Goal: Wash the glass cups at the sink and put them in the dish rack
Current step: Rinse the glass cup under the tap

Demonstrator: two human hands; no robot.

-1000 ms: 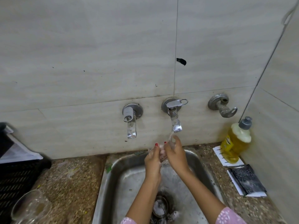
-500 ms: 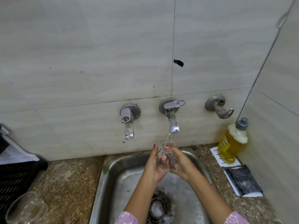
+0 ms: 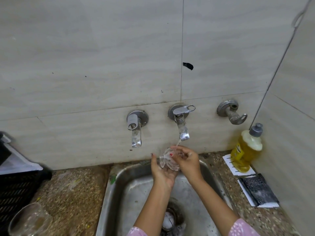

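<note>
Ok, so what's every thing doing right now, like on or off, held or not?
middle tap: on, water running.
left tap: off, no flow.
glass cup: held tilted under the water by left hand and right hand.
soap bottle: upright, cap on.
second glass: on the counter, untouched.

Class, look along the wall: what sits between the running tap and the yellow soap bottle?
In the head view, a dull metal wall fitting sits between the running tap and the yellow soap bottle.
</note>
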